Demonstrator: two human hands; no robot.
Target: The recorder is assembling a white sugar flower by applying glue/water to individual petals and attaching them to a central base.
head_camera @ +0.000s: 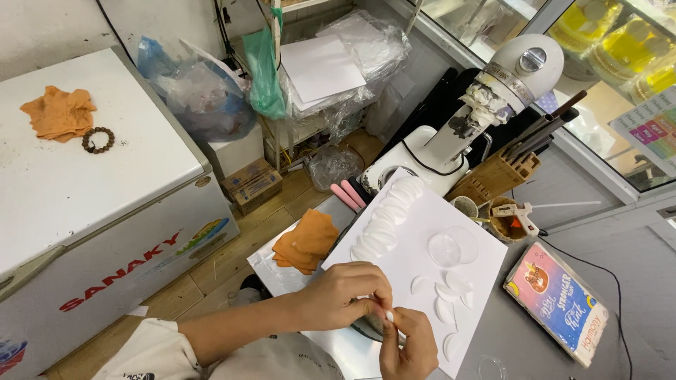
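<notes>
My left hand (348, 294) and my right hand (408, 346) meet at the near edge of a white sheet (479, 271) on the table. Together they pinch a small white petal-shaped piece (389, 317) between the fingertips. Under the hands lies a dark round object (366, 328), mostly hidden. Several loose white petal pieces (445, 292) lie on the sheet to the right of my hands. A curved row of overlapping white round pieces (387, 214) runs along the sheet's far left edge. A clear round lid (452, 246) rests mid-sheet.
An orange cloth (308, 241) lies left of the sheet. A white stand mixer (486, 105), a wooden knife block (496, 174), a glue gun (517, 213) and a colourful box (560, 301) stand behind and right. A white chest freezer (98, 204) fills the left.
</notes>
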